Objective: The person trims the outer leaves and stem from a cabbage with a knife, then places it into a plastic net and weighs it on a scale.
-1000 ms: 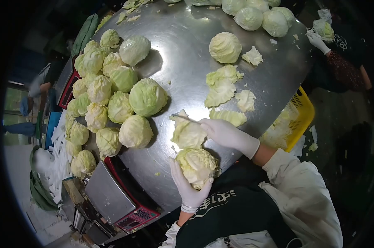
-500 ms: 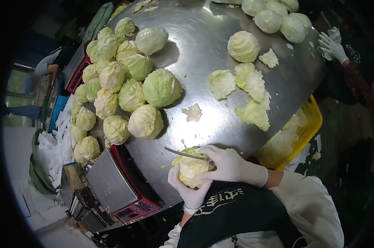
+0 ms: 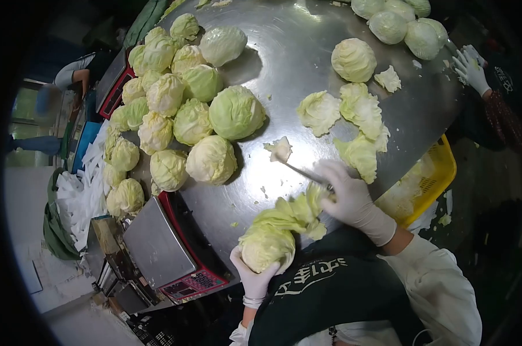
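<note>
My left hand [image 3: 253, 279], in a white glove, grips a pale cabbage [image 3: 268, 251] from below at the table's near edge. Gloved in white too, my right hand [image 3: 353, 200] is closed around a knife [image 3: 303, 172], its blade pointing up and left. Green outer leaves [image 3: 290, 214] stretch from the cabbage towards my right hand; motion blur hides whether its fingers pinch them. Beyond the knife tip lies a small cabbage scrap [image 3: 280, 149]. Several loose leaves [image 3: 360, 109] rest farther right, below a whole cabbage [image 3: 354, 60].
Several cabbages [image 3: 236, 112] crowd the left of the metal table [image 3: 290, 57]. A red-edged scale [image 3: 160, 245] stands at the near left. Right of the table, a yellow basket [image 3: 440, 187] holds leaves. Another person's gloved hands [image 3: 470, 66] are at the far right.
My right hand has moved away from the cabbage, up and right, with the knife. Outer leaves now hang off the cabbage towards it. My left hand keeps hold of the cabbage.
</note>
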